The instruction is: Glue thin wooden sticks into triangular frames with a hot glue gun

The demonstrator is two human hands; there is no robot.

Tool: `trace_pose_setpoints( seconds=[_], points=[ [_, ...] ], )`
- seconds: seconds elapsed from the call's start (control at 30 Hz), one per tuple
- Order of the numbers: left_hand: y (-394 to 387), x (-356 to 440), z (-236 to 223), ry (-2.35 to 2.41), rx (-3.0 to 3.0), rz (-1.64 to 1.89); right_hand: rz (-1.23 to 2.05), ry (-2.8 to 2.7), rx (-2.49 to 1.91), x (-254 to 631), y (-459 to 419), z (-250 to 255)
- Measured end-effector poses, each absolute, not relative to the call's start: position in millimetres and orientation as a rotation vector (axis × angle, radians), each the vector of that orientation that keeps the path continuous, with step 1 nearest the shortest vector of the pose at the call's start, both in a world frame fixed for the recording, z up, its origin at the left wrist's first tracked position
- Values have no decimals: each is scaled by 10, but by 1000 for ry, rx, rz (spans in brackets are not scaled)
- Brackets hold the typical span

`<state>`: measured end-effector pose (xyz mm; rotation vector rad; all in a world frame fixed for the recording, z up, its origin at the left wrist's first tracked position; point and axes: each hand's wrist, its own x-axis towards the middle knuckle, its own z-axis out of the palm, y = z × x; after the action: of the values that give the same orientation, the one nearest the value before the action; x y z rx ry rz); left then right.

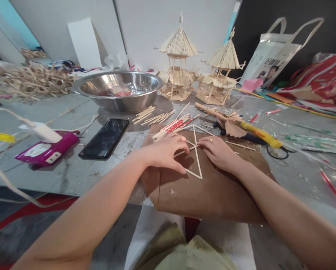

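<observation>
A flat frame of thin wooden sticks point(197, 161), its spokes meeting at a centre, lies on a brown board point(207, 198). Over its left side my left hand point(166, 150) arches with thumb and fingers apart; the thumb tip is at the lower-left stick, and the hand hides part of the frame. From the right, my right hand point(220, 153), wearing a ring, has its fingers together with the tips on the frame near the centre. Beyond my left hand is a bundle of sticks in red-printed wrappers point(175, 125).
Loose sticks point(158, 117) and a steel basin point(117, 101) lie beyond, before two stick-built pagodas point(179, 45), point(222, 56). On the left are a black phone point(104, 138) and a purple power strip point(47, 148) with a cable. A yellow-handled tool point(258, 135) lies right.
</observation>
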<state>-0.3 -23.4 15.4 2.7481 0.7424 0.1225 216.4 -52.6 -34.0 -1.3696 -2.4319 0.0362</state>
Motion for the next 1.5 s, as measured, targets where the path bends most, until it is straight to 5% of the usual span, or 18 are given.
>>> trace_pose_setpoints(
  seconds=[0.47, 0.73, 1.5],
  points=[
    [-293, 113, 68, 723, 2807, 205, 45, -2410, -1400, 2171, -571, -270],
    [-279, 123, 36, 727, 2809, 197, 568, -2611, -1282, 2187, -762, -8],
    [-278, 128, 13, 745, 2795, 164, 462, -2686, -1214, 2098, -768, -23]
  ],
)
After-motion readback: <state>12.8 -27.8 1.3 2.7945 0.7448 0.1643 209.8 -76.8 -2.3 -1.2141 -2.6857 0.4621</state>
